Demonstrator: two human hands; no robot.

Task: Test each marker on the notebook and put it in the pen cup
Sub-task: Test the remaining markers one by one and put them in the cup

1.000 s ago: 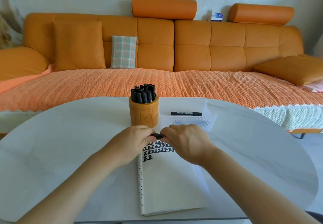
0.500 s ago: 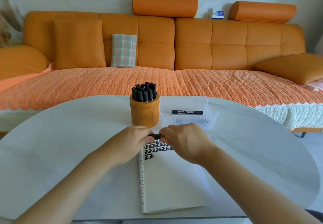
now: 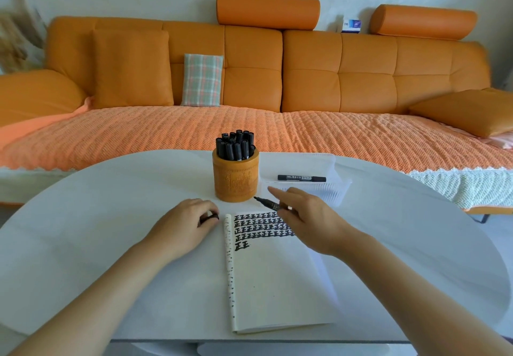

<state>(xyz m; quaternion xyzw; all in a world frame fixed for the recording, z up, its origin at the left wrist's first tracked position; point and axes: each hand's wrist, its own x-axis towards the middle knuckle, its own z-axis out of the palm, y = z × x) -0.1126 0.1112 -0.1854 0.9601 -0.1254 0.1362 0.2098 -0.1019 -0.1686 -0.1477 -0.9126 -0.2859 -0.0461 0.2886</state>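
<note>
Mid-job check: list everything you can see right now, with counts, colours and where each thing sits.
pen cup: one, orange-brown, table centre.
cup markers: packed bunch, black, standing in pen cup.
tray: one, clear, right of pen cup.
tray marker: one, black, lying in tray.
notebook: one, white, black test marks at top.
table: one, white.
sofa: one, orange, behind table.
plaid pillow: one, green-pink, on sofa.
left hand: holds black cap.
right hand: holds uncapped marker.
</note>
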